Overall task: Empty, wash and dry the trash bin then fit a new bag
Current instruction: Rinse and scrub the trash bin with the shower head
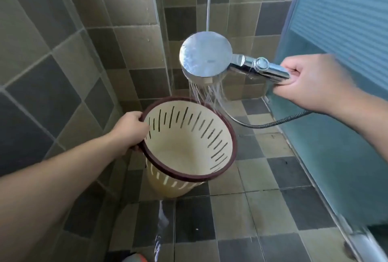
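Note:
A cream plastic trash bin [184, 148] with slotted walls and a dark maroon rim hangs tilted above the shower floor, its open mouth facing me. My left hand [130, 129] grips its rim on the left side. My right hand [310, 83] holds the chrome handle of a round shower head [205, 53], which is above and just behind the bin. Water streams down from the head past the bin's far rim. The bin's inside holds no bag or rubbish.
Grey and tan tiled walls close in on the left and behind. A frosted glass shower door [336, 114] stands on the right. The metal shower hose [264, 124] loops under my right arm. Checkered floor tiles [241, 209] lie below; an orange-tipped object [134, 258] shows at the bottom edge.

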